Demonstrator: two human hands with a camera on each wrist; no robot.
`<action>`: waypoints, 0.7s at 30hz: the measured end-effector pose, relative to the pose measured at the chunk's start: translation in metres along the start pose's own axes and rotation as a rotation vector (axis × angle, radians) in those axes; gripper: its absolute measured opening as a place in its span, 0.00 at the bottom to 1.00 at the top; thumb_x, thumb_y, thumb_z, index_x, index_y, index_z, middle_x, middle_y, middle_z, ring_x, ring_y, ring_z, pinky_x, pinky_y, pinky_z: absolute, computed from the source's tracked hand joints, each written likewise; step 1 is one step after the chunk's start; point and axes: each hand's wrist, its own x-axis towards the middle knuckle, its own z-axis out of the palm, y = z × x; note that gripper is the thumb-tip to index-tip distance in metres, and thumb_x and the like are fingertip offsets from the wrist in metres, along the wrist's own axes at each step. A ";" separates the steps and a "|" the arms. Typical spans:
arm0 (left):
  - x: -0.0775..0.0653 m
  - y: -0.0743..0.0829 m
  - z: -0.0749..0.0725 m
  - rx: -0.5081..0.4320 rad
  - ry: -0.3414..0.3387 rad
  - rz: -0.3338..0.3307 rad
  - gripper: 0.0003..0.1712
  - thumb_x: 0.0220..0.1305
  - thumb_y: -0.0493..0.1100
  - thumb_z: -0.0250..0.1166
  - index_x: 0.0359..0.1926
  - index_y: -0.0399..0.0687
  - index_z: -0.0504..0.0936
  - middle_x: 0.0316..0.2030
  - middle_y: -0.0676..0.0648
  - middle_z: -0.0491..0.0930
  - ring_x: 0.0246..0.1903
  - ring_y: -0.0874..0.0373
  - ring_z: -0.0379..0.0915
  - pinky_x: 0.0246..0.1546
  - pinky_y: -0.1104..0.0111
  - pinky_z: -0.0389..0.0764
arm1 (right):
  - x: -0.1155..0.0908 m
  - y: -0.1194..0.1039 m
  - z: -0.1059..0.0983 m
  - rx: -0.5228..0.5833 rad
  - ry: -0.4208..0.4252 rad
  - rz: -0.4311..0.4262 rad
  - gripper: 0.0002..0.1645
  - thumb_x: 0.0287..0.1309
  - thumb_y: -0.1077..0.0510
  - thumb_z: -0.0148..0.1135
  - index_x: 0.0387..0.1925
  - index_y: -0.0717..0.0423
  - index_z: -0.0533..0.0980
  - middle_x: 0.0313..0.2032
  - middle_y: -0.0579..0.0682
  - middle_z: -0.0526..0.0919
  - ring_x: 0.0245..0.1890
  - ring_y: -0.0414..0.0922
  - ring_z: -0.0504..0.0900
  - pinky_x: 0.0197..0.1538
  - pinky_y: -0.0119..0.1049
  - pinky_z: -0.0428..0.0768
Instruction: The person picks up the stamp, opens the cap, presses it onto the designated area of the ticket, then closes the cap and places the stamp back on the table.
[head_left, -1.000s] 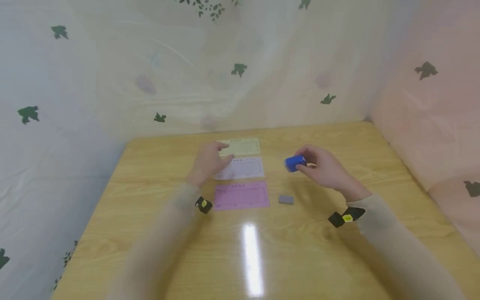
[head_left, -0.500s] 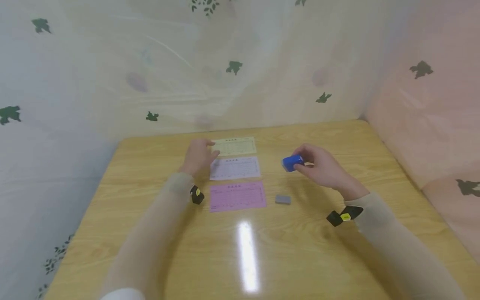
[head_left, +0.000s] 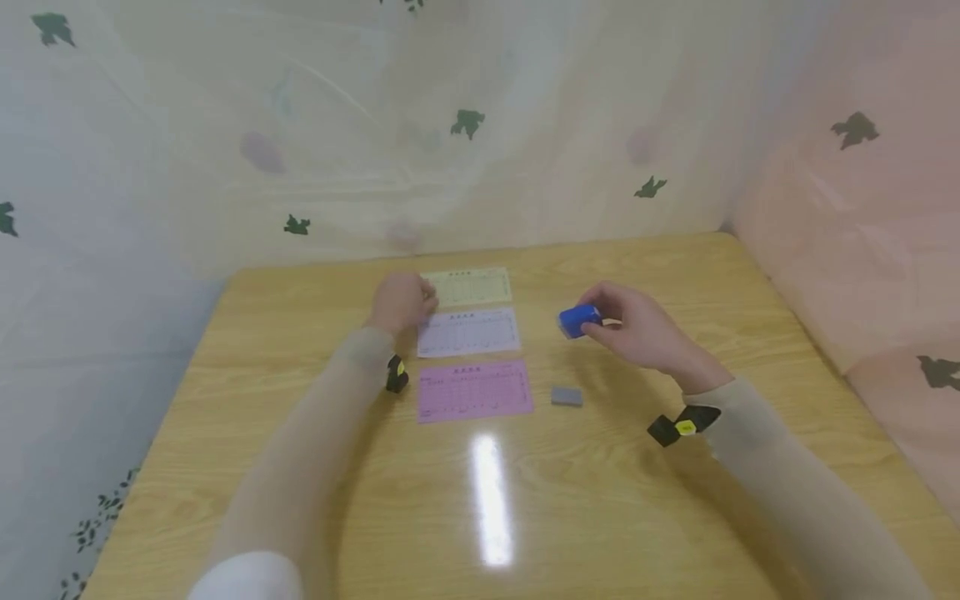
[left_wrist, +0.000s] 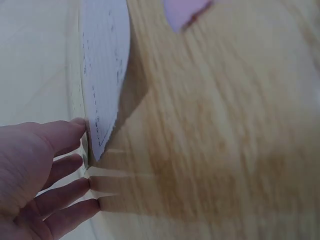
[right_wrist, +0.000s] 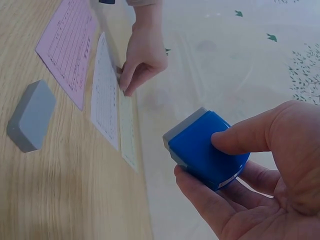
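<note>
In the head view, my left hand (head_left: 400, 302) reaches to the left end of the pale yellow slip (head_left: 472, 286), the farthest of three printed slips. The left wrist view shows its fingers spread, thumb and fingertips right at the slip's edge by the table. A pale lavender slip (head_left: 468, 333) lies just nearer, its edge lifting off the wood in the left wrist view. My right hand (head_left: 637, 329) holds a blue stamp (right_wrist: 207, 147) above the table between thumb and fingers, its grey end pointing away from the palm.
Nearest of the slips is the pink one (head_left: 474, 392). To its right lies a small grey rectangular cap-like block (head_left: 566, 396) on the wooden table (head_left: 405, 500). A pale curtain (head_left: 360, 150) with green bird shapes closes off the back and sides.
My left hand has drawn back leftward from over the yellow and lavender slips to the yellow slip's left end, fingers coming closer together. The right hand keeps holding the stamp. The head view has shifted slightly.
</note>
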 end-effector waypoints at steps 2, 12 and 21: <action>-0.002 0.001 -0.001 0.026 -0.023 -0.005 0.16 0.75 0.45 0.65 0.58 0.45 0.88 0.61 0.41 0.86 0.62 0.43 0.84 0.69 0.51 0.82 | 0.003 -0.001 0.000 -0.016 -0.009 -0.004 0.15 0.73 0.64 0.63 0.58 0.61 0.76 0.56 0.62 0.85 0.63 0.61 0.84 0.67 0.60 0.84; -0.007 0.014 -0.004 0.064 -0.070 -0.013 0.17 0.76 0.47 0.67 0.59 0.47 0.87 0.61 0.43 0.86 0.65 0.45 0.82 0.71 0.52 0.80 | 0.059 -0.003 -0.009 -0.155 -0.011 -0.051 0.17 0.72 0.64 0.63 0.60 0.63 0.78 0.57 0.65 0.86 0.60 0.62 0.85 0.61 0.57 0.87; -0.003 0.019 0.008 0.033 -0.093 -0.029 0.15 0.74 0.48 0.68 0.57 0.49 0.89 0.59 0.45 0.88 0.63 0.47 0.84 0.70 0.53 0.81 | 0.114 -0.002 0.005 -0.244 -0.012 0.008 0.19 0.71 0.61 0.63 0.60 0.59 0.80 0.58 0.64 0.87 0.61 0.60 0.84 0.67 0.57 0.82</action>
